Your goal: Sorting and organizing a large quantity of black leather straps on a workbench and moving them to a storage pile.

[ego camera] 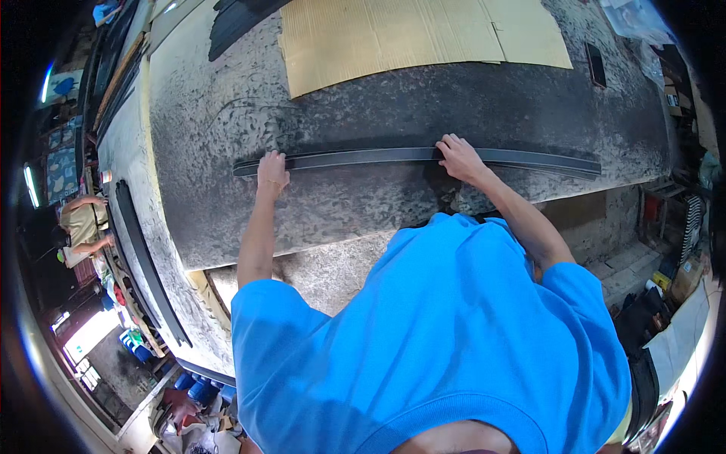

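Note:
A stack of long, narrow dark strips (363, 156) lies lengthwise across the smudged tabletop (351, 210) before me. Near the strips' left end, my left hand (273, 170) grips them with its fingers curled over the far edge. My right hand (458, 157) holds them right of the middle, its fingers also over the far edge. The strips' right end fans out slightly beyond my right hand. What the strips are made of cannot be told.
Flat cardboard (397, 40) lies on the table's far side, with dark material (241, 22) left of it and a phone (595, 64) to the right. More dark strips (147, 261) rest on a pale surface at left. Another person (85, 227) is at the far left.

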A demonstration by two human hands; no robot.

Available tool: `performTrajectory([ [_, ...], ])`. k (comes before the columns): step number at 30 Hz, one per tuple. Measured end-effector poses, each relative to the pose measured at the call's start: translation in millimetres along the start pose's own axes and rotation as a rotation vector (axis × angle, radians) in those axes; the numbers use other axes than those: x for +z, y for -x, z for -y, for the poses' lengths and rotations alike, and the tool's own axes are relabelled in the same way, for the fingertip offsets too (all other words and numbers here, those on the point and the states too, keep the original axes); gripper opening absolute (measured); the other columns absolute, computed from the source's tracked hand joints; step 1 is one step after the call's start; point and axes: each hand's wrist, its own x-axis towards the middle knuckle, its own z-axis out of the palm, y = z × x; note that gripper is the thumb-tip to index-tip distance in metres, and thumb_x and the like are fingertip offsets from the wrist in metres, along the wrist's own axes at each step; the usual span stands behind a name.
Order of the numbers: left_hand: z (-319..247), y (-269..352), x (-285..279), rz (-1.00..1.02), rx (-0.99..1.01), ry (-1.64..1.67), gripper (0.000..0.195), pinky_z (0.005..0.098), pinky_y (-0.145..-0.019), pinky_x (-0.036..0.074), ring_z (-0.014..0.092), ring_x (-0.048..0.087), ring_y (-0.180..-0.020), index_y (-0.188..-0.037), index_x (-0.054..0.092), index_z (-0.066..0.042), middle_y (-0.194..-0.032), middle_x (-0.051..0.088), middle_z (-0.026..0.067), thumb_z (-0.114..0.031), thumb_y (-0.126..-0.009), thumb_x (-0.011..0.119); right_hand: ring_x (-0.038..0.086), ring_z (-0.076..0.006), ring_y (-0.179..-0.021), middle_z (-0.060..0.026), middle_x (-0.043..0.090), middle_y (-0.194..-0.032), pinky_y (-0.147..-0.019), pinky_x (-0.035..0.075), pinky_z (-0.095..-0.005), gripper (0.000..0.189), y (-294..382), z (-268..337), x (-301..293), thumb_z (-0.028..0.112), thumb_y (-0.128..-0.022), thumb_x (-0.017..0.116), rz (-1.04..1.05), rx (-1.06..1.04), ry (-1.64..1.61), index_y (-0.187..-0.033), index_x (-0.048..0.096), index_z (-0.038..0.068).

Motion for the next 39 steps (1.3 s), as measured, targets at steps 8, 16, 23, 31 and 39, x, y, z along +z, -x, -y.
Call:
performTrajectory([
  [8, 52, 0, 57, -0.181, 0.111, 0.039, 0.055, 0.0370, -0.092, 0.044, 0.030, 0.051, -0.104, -0.114, 0.054, -0.005, -0.109, 0.054, 0.0108, -0.007, -0.062, 0.071, 0.051, -0.0290, -0.101, -0.0137, 0.052, -0.102, -0.085, 0.043, -0.0376, 0.043, -9, 23, 8, 0.007, -0.073, 0.056, -0.007, 0.009, 0.083, -0.115, 0.055, -0.002],
  [16, 49, 6, 54, -0.344, 0.232, 0.199, 0.051, 0.0385, -0.096, 0.041, 0.034, 0.049, -0.110, -0.115, 0.055, -0.001, -0.116, 0.053, 0.0161, 0.001, -0.064, 0.062, 0.051, -0.0301, -0.102, -0.0120, 0.051, -0.109, -0.084, 0.044, -0.0417, 0.055, 2, 14, -21, 0.014, -0.066, 0.072, -0.031, 0.165, 0.056, -0.118, 0.054, 0.007],
  [23, -112, -14, 8, -0.381, 0.475, 0.455, 0.049, 0.0418, -0.088, 0.045, 0.034, 0.049, -0.107, -0.110, 0.058, 0.000, -0.114, 0.052, 0.0167, -0.004, -0.061, 0.063, 0.049, -0.0353, -0.106, -0.0152, 0.051, -0.109, -0.089, 0.043, -0.0421, 0.056, 97, -104, -71, -0.005, -0.064, 0.062, 0.111, 0.419, 0.143, -0.117, 0.054, 0.009],
  [31, -170, -31, 1, -0.241, 0.437, 0.321, 0.035, 0.0402, -0.080, 0.051, 0.028, 0.054, -0.095, -0.096, 0.061, -0.005, -0.096, 0.054, 0.0109, -0.005, -0.062, 0.066, 0.052, -0.0322, -0.107, -0.0135, 0.054, -0.110, -0.087, 0.048, -0.0403, 0.049, 131, -131, -76, -0.002, -0.065, 0.062, 0.164, 0.429, 0.201, -0.113, 0.054, 0.005],
  [39, -256, -30, -11, -0.309, 0.469, 0.345, 0.044, 0.0399, -0.084, 0.049, 0.032, 0.049, -0.104, -0.106, 0.056, -0.002, -0.102, 0.052, 0.0140, -0.005, -0.063, 0.065, 0.052, -0.0299, -0.103, -0.0126, 0.054, -0.103, -0.085, 0.047, -0.0390, 0.046, 152, -156, -66, 0.000, -0.062, 0.063, -0.066, 0.246, 0.165, -0.107, 0.057, 0.002],
])
